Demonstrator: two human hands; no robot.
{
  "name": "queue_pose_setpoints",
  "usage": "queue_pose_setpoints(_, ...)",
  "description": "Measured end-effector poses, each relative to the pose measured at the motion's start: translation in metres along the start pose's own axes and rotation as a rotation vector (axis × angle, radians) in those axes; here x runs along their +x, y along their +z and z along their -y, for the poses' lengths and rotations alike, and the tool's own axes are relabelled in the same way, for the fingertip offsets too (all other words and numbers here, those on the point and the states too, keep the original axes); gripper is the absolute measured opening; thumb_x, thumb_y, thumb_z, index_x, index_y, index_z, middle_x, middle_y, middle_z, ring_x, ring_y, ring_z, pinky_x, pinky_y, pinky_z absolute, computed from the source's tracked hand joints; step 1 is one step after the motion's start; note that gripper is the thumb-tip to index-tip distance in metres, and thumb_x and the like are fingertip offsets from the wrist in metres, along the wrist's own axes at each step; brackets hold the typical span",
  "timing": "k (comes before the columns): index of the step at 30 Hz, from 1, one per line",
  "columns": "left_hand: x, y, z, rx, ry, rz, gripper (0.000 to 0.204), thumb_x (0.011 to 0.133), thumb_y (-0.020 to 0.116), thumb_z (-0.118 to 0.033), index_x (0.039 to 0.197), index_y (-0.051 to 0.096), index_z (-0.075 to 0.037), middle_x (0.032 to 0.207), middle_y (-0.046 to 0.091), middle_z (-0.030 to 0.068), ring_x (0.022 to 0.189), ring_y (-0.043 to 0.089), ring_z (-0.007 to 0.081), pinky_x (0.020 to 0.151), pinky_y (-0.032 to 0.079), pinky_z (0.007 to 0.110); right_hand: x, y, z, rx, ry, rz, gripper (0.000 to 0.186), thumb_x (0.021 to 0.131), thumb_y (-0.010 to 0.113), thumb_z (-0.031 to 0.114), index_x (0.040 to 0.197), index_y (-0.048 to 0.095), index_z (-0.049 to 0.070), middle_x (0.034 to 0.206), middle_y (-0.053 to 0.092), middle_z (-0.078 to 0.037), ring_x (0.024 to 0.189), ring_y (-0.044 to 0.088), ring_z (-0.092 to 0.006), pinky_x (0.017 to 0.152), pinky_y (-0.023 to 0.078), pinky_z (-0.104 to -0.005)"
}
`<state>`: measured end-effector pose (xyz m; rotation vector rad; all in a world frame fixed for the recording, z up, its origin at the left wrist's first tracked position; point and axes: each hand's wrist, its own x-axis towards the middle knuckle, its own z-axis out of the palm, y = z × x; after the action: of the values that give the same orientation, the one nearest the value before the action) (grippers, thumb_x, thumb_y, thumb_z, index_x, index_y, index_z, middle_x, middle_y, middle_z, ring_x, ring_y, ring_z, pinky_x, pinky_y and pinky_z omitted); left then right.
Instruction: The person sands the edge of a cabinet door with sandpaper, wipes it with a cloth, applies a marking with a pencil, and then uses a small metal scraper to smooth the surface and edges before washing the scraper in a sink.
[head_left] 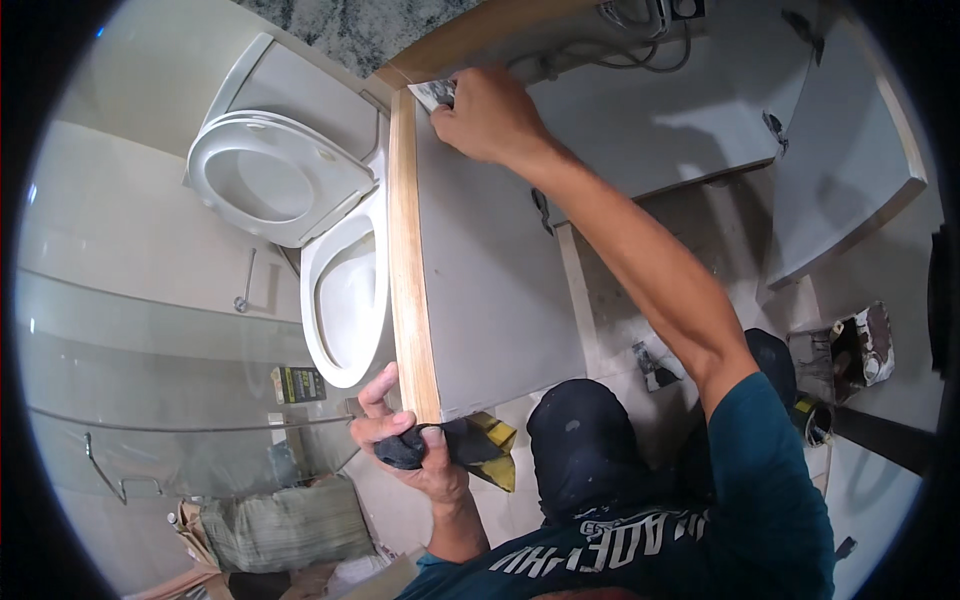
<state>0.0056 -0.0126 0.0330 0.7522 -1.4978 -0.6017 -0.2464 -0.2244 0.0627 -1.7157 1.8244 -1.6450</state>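
Far L: glass panel (170,365) noted, w/ grey-green bundle (285,530) at btm; small dark box (300,384) seen thru glass. Next, white toilet (345,385), seat & lid raised, just beside wood strip (406,250) fixed along L edge of grey cabinet door (490,300); door is placed mid-view, betw. both hands.

L hand (438,478) at near end of strip: black wad (398,451) gripped betw. thumb & fingers, fingers held by strip's outer side. Black-and-yellow folded sheet (492,450) seen sticking out R of thumb, nr door's near edge.

R hand (492,115) at far end of strip, fingers closed on thin pale piece (428,95); poss. a scraper blade, can't be told for sure, partly covered by fingers. Grey cables (655,62) strung beyond R hand, in cabinet. Dark-clad knee (580,430) seen below door. Far R: 2nd grey door (850,170) swung open, w/ stained tub (875,345) set below it.
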Motion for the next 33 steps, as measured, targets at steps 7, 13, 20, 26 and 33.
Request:
queue_pose_setpoints(7, 0.001, -0.002, 0.000, -0.012, -0.003, 0.009, 0.037, 0.087, 0.077, -0.027, 0.105, 0.049, -0.012, 0.129, 0.052, 0.0247, 0.128, 0.049, 0.0326, 0.112, 0.035, 0.049, 0.002, -0.005, 0.001, 0.032, 0.069, 0.082, 0.027, 0.077, 0.062, 0.019, 0.071, 0.069, -0.006, 0.067, 0.067, -0.025, 0.066, 0.068, -0.0421, 0.069, 0.056, -0.0494)
queue_pose_setpoints(13, 0.002, 0.000, 0.001, -0.015, 0.013, 0.030, 0.036, 0.088, 0.076, -0.026, 0.105, 0.048, -0.011, 0.129, 0.052, 0.0254, 0.130, 0.047, 0.0325, 0.112, 0.034, 0.049, 0.007, -0.003, -0.001, 0.031, 0.053, 0.043, 0.033, 0.080, 0.062, 0.023, 0.066, 0.067, -0.007, 0.065, 0.065, -0.027, 0.066, 0.068, -0.0410, 0.070, 0.055, -0.0483)
queue_pose_setpoints(20, 0.002, 0.000, -0.001, -0.004, 0.014, 0.031, 0.037, 0.088, 0.076, -0.026, 0.106, 0.048, -0.011, 0.130, 0.051, 0.0255, 0.130, 0.047, 0.0325, 0.112, 0.035, 0.050, 0.008, -0.008, 0.004, 0.012, 0.112, 0.111, 0.026, 0.075, 0.063, 0.020, 0.072, 0.071, -0.004, 0.071, 0.069, -0.025, 0.072, 0.071, -0.0400, 0.072, 0.057, -0.0471)
queue_pose_setpoints(26, 0.002, 0.001, -0.002, -0.023, 0.014, 0.030, 0.037, 0.088, 0.076, -0.026, 0.106, 0.047, -0.011, 0.130, 0.051, 0.0256, 0.130, 0.047, 0.0322, 0.113, 0.035, 0.049, -0.011, -0.007, 0.005, 0.126, 0.046, 0.048, 0.029, 0.076, 0.062, 0.021, 0.069, 0.068, -0.006, 0.065, 0.067, -0.024, 0.065, 0.069, -0.0393, 0.069, 0.056, -0.0467)
queue_pose_setpoints(33, 0.002, 0.004, -0.003, -0.060, 0.000, 0.034, 0.036, 0.089, 0.076, -0.024, 0.107, 0.047, -0.011, 0.130, 0.051, 0.0256, 0.130, 0.048, 0.0322, 0.113, 0.035, 0.050, -0.002, -0.007, -0.003, 0.118, -0.004, -0.002, 0.033, 0.078, 0.061, 0.022, 0.063, 0.064, -0.008, 0.055, 0.062, -0.022, 0.056, 0.066, -0.0376, 0.065, 0.055, -0.0467)
